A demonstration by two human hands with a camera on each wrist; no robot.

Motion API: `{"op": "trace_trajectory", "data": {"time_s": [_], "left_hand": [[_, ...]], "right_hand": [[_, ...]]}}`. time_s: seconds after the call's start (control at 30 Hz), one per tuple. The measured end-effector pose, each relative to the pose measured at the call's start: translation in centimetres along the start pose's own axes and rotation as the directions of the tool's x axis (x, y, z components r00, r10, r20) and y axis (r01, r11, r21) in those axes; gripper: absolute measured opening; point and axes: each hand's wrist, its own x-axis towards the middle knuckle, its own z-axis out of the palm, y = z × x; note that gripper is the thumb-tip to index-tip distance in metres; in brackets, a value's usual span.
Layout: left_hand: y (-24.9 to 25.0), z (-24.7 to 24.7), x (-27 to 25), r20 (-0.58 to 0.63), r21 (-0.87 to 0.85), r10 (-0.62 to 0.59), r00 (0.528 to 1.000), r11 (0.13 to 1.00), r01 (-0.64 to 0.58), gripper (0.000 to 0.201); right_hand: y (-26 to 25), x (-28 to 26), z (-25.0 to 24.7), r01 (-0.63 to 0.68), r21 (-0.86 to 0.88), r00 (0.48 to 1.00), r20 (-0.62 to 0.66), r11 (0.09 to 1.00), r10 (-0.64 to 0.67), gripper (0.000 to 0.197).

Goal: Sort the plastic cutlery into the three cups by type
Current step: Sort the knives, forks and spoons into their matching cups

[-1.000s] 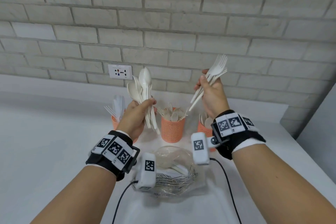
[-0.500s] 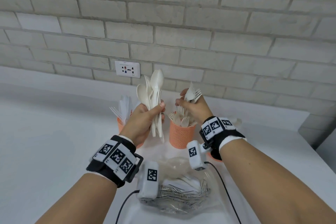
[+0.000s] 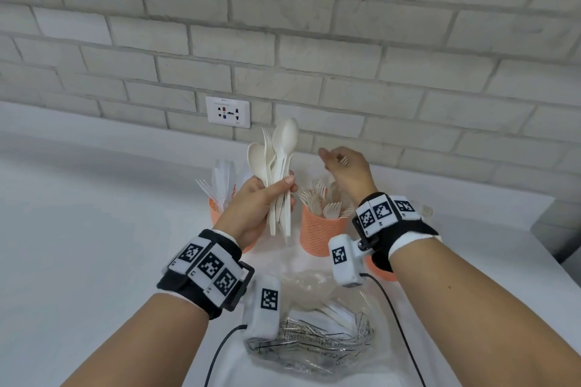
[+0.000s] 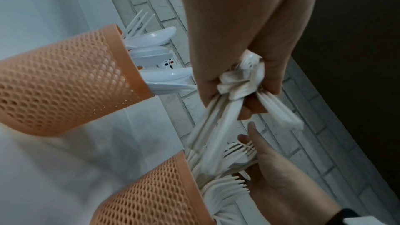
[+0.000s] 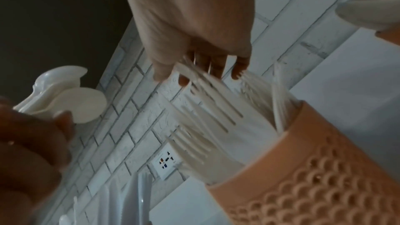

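On the white tabletop [image 3: 94,245], the left hand [image 3: 254,207] grips a spoon-and-fork bundle [image 3: 279,173] upright. Right hand [image 3: 345,173] fingers [image 5: 216,67] hang loosely spread, touching forks in the middle orange mesh cup [image 3: 320,229]; only the wrist views show this. The knife cup [image 4: 65,78] stands left of the left fingers.

middle cup [image 3: 319,231]: orange-salmon, perforated mesh pattern
left cup [image 4: 65,78]: same orange mesh, solid band at rim
spoon bundle [image 3: 279,166]: cream / off-white, plain
forks in middle cup [image 3: 317,198]: cream
knives in left cup [image 3: 224,177]: brighter translucent white
wristbands [image 3: 204,270]: black, white tiles with black square-code markers
wrist cameras [image 3: 265,305]: white, one black code marker each
cables [image 3: 220,352]: black
bag [image 3: 317,342]: clear, black print
wall [image 3: 314,25]: pale grey-white brick, darker grey joints
socket plate [image 3: 228,111]: white, red and blue marks
counter [image 3: 78,229]: plain white
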Motion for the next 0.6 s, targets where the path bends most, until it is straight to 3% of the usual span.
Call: {"op": "trace_trajectory", "data": {"time_s": [0.1,0.17,0.27,0.37,0.47,0.53,0.6], "left_hand": [[0.1,0.1,-0.2,0.021,-0.001,-0.016,1.000,1.000,0.016,0.008],[0.3,0.4,-0.3,0.032,0.012,-0.020,0.999,1.000,0.020,0.007],[0.5,0.7,-0.5,0.049,0.058,-0.006,0.999,0.998,0.003,0.005],[0.8,1.0,-0.7,0.076,0.073,0.012,0.997,0.997,-0.018,0.007],[1.1,1.3,-1.0,0.103,0.084,0.028,0.994,0.996,-0.037,0.005],[1.3,1.6,-1.2,0.098,0.103,0.037,0.995,0.994,-0.047,0.004],[1.4,1.6,-1.3,0.077,0.135,0.043,0.996,0.989,-0.054,0.006]], "right_hand": [[0.5,-0.5,-0.1,0.025,-0.001,0.995,-0.095,1.000,-0.025,0.040],[0.9,-0.6,-0.1,-0.012,-0.210,1.000,-0.012,0.978,0.010,0.048],[0.6,-0.1,0.1,-0.068,-0.518,0.984,0.104,0.853,0.142,0.046],[0.1,0.2,0.1,-0.113,-0.632,0.944,0.173,0.767,0.281,0.048],[0.2,0.0,-0.2,-0.011,-0.739,0.863,0.333,0.673,0.381,0.054],[0.2,-0.3,-0.3,-0.038,-0.726,0.864,0.321,0.687,0.387,0.060],[-0.4,-0.5,-0.6,-0.078,-0.635,0.929,0.234,0.768,0.288,0.056]]}}
